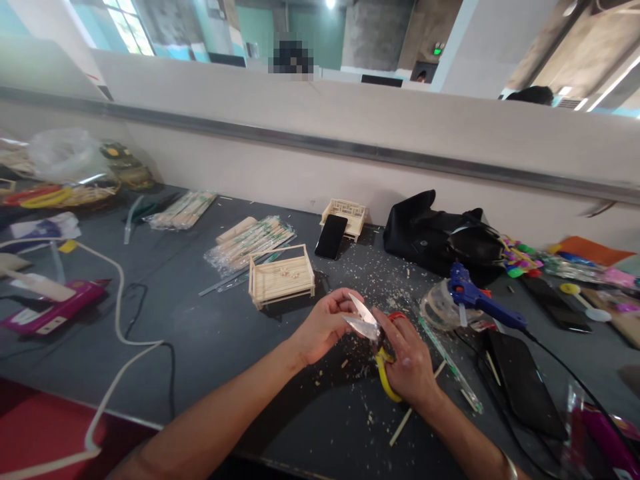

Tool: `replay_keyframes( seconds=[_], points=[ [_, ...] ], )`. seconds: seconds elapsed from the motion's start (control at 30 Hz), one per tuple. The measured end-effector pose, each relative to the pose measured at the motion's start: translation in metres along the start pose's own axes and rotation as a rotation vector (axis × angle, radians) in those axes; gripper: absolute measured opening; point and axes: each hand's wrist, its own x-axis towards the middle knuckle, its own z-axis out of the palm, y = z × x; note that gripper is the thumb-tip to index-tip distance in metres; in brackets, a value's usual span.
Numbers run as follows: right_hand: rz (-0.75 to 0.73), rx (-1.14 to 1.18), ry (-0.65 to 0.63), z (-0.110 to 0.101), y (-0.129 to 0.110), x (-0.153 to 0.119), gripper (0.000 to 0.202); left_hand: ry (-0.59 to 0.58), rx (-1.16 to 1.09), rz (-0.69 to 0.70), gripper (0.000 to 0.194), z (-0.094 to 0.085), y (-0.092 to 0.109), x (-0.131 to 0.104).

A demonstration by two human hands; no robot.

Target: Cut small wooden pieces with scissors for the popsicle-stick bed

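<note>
My right hand point(407, 357) grips scissors point(384, 377) with red and yellow handles, their blades parted and pointing up-left. Beside the blades, my left hand point(327, 323) has its fingers curled in a pinch; anything between the fingertips is too small to make out. Pale wood chips lie scattered under and around both hands. Just up-left of my left hand stands a small wooden stick frame point(283, 279) with a slatted base. Farther back, a second stick model point(346, 217) has a black phone point(331, 237) leaning on its front.
Wrapped stick bundles point(255, 243) lie at centre-left. A black bag point(433, 233) sits at the back right, near a blue glue gun point(483, 300) with a cable. Phones point(525, 383) lie on the right. A white cable point(120, 300) and a magenta tool point(60, 307) are on the left.
</note>
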Motion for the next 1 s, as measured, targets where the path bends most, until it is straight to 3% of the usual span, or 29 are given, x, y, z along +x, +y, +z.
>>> replay_keyframes(
  seconds=[1.0],
  points=[
    [-0.077, -0.046, 0.059, -0.0047, 0.0001, 0.0023, 0.073, -0.006, -0.018, -0.016, 0.034, -0.0008, 0.0019, 0.0012]
  ],
)
